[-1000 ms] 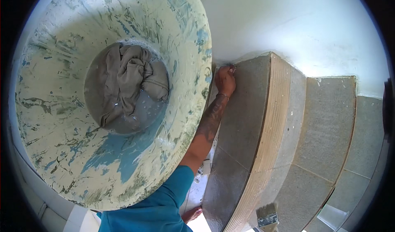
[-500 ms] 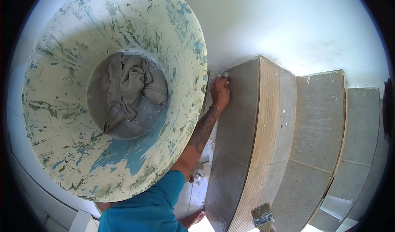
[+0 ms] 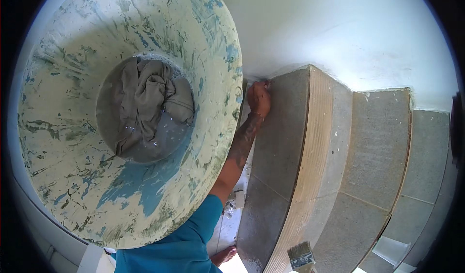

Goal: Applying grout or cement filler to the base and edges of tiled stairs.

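Note:
My right hand [image 3: 259, 97] reaches past the bucket to the corner where the wall meets the lowest grey tiled step [image 3: 281, 118]. Its fingers are curled and pressed in there, and whatever they hold is hidden. A band circles the wrist, and the sleeve is teal. The big paint-smeared bucket [image 3: 53, 142], cream and blue inside, stands close on the left. Cloudy grey water [image 3: 169, 137] lies in it, with a crumpled grey-brown cloth [image 3: 150, 89] partly sunk. My left hand does not show.
A paintbrush [image 3: 301, 256] is at the lower edge, over the steps. A wooden nosing strip [image 3: 310, 142] edges the first step. A translucent plastic tub [image 3: 391, 250] is at lower right. Small debris [image 3: 230, 207] lies on the floor beside my arm, and a bare foot [image 3: 224, 256] stands below it.
My right hand stays at the corner, its wrist and forearm slightly shifted. A whitish bit by its fingertips is now less visible. The view has tilted a little, and the bucket's rim reaches lower and further left.

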{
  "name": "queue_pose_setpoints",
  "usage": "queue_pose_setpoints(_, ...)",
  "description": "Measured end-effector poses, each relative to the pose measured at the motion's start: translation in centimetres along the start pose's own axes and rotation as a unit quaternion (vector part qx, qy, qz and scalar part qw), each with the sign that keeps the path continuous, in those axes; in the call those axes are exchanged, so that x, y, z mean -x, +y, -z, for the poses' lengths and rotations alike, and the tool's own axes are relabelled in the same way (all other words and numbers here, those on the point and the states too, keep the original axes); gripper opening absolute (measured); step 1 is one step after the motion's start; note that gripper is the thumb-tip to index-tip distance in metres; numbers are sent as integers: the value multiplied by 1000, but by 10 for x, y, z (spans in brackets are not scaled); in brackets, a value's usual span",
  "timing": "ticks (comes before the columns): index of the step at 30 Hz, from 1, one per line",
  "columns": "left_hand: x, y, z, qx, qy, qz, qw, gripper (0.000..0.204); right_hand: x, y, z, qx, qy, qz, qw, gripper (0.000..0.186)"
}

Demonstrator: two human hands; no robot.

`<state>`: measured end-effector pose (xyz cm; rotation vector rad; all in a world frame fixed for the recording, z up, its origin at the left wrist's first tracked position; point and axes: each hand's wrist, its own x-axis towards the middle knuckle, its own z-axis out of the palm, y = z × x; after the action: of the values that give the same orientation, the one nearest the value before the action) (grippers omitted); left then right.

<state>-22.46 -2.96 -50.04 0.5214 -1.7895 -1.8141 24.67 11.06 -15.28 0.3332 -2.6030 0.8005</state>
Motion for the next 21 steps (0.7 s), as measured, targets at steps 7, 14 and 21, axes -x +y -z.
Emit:
queue_pose_setpoints(7,5,5,-14,-38,19,-138,990,10,-11,-5,2,7,-19,-15,1000,30)
queue_pose_setpoints(14,-3,-5,4,-15,5,-60,998,11,-34,-25,-23,-18,51,-117,992,29)
queue_pose_setpoints(21,59,42,62,-16,-64,-150,987,13,-33,-52,-28,-44,79,-182,979,27)
